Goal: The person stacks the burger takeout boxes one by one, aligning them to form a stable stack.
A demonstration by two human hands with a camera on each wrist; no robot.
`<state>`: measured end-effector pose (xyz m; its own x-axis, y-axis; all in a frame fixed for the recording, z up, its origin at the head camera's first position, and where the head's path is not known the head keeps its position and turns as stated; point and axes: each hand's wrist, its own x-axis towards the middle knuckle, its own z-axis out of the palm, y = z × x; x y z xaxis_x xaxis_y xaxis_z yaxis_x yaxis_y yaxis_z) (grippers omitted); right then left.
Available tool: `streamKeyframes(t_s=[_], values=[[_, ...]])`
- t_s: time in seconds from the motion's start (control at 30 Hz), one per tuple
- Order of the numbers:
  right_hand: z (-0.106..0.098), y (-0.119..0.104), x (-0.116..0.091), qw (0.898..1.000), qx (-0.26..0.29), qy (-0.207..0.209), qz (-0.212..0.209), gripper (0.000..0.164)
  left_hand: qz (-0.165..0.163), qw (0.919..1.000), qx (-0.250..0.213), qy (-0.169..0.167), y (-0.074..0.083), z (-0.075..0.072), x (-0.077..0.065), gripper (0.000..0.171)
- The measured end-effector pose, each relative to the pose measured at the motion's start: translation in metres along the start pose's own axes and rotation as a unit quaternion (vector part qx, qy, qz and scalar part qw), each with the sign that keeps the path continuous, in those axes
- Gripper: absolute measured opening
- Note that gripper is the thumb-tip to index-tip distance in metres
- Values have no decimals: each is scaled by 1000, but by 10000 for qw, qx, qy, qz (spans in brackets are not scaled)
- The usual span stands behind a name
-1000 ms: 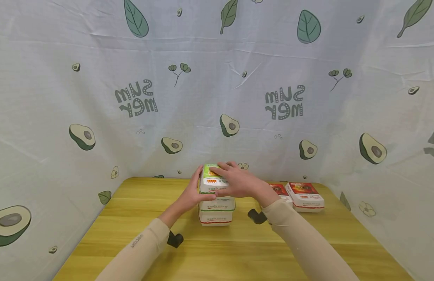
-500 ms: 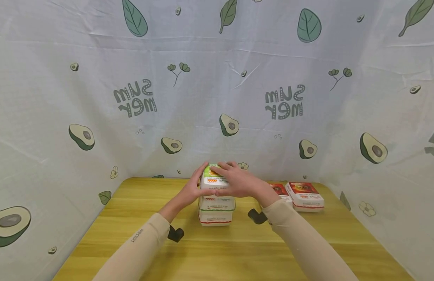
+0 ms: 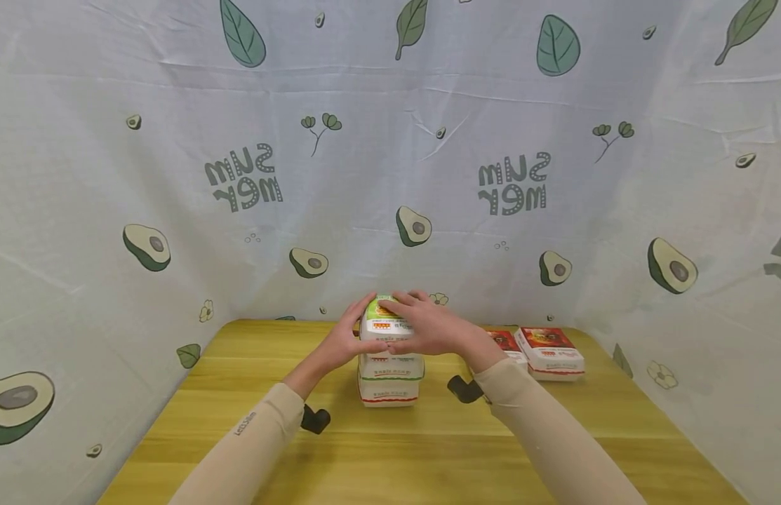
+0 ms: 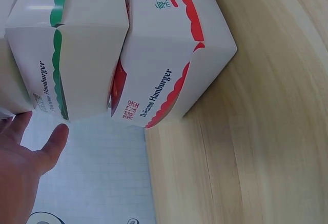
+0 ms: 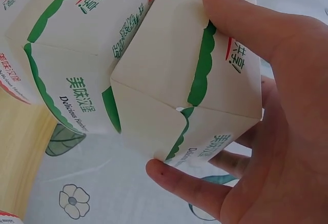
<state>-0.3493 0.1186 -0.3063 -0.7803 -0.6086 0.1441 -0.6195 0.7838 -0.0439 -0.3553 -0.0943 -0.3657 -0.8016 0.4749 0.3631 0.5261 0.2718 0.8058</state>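
Left grip (image 3: 342, 342) had edged slightly up and inward; right grip (image 3: 433, 328) barely shifted. Both held top box (image 3: 379, 332) from opposite sides, likely for balance, atop middle box (image 3: 390, 366), bottom box (image 3: 389, 393) supporting both on surface (image 3: 390, 463).

A yellowish wooden table (image 3: 390, 463) spreads below my left hand (image 3: 341, 344) and right hand (image 3: 434, 327). Straight under them, the red-edged bottom box (image 3: 388, 393) rests on it. To their right stand two more, red-topped: the nearer box (image 3: 506, 342), partly hidden behind my wrist (image 3: 481, 348), and just beside it the outer box (image 3: 550, 355).
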Motion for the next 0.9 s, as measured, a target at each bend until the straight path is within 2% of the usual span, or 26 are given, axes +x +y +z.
streamKeyframes(t_s=[0.23, 0.5, 0.9], values=[[-4, 4, 1, 9997, 248, -44, 75, 82, -126, 9998, 88, 147, -31, 3, 14, 90], [-15, 7, 0, 9971, 689, 292, 120, 75, -40, 9995, -60, 299, -30, 1, 13, 90], [-21, 37, -16, 9882, 1157, 997, 79, 67, -49, 9994, -164, 311, -29, 3, 13, 90]])
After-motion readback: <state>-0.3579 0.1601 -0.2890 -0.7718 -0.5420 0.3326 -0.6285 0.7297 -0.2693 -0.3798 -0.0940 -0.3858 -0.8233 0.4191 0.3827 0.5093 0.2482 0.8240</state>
